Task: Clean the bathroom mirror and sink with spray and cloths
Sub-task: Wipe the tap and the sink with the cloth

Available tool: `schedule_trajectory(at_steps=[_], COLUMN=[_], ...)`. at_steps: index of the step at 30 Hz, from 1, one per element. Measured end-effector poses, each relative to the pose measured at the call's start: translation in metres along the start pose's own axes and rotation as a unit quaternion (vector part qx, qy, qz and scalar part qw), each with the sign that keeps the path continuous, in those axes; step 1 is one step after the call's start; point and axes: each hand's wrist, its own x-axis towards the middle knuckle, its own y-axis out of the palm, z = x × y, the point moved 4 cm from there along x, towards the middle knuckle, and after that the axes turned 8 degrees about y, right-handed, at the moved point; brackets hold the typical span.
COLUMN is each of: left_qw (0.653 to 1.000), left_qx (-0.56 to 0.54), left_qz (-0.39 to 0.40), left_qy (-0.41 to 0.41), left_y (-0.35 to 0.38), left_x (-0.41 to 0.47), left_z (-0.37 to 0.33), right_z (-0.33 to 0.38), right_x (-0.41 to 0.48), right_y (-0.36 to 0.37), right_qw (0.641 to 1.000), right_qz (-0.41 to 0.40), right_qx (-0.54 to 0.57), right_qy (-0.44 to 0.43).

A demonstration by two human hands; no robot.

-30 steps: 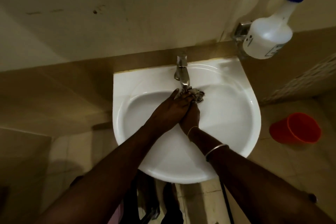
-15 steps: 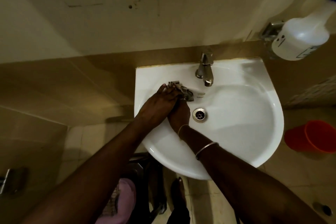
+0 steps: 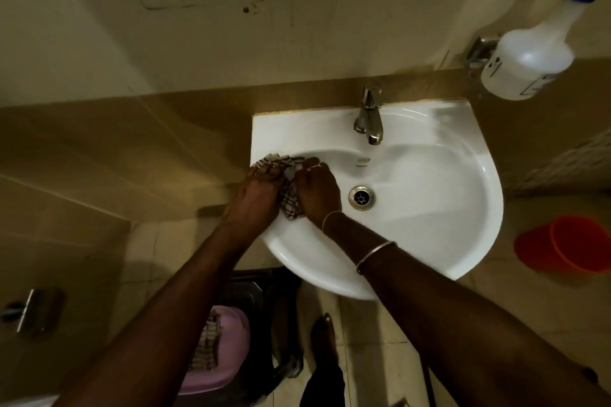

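Note:
A white wall-hung sink (image 3: 446, 215) fills the middle of the head view, with a chrome tap (image 3: 369, 120) at its back and a metal drain (image 3: 362, 197) in the bowl. A checked cloth (image 3: 288, 190) lies bunched on the sink's left inner wall. My left hand (image 3: 256, 196) and my right hand (image 3: 315, 190) both press on this cloth side by side, fingers curled into it. A white spray bottle (image 3: 525, 61) with a blue collar hangs at the upper right, above the sink's corner.
An orange bucket (image 3: 568, 244) stands on the floor to the right of the sink. Below the sink are a pink container (image 3: 231, 334) holding another checked cloth (image 3: 206, 347) and a dark stool. My foot (image 3: 325, 340) is on the tiled floor.
Both hands and the cloth have slid from under the tap leftwards to the sink's left inner wall. The camera has swung left, so the sink now sits further right.

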Motion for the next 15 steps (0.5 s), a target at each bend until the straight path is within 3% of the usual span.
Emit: schedule_trajectory(at_steps=[1, 5, 12, 15], left_qw=[1.000, 0.998, 0.995, 0.986], left_qx=[-0.001, 0.011, -0.017, -0.083], left_qz=[0.006, 0.056, 0.081, 0.143], left_qy=[0.004, 0.005, 0.053, -0.007], left_y=[0.002, 0.010, 0.002, -0.007], left_x=[-0.002, -0.016, -0.051, -0.058], left_z=[-0.001, -0.008, -0.048, -0.073], right_z=[0.005, -0.005, -0.036, -0.049], right_x=[-0.007, -0.030, -0.060, -0.072], right_y=[0.003, 0.045, 0.029, 0.014], right_qw=[1.000, 0.993, 0.980, 0.965], right_qz=[-0.016, 0.075, 0.162, 0.197], right_qx=[0.005, 0.068, -0.113, -0.172], right_qy=[-0.012, 0.056, 0.025, 0.013])
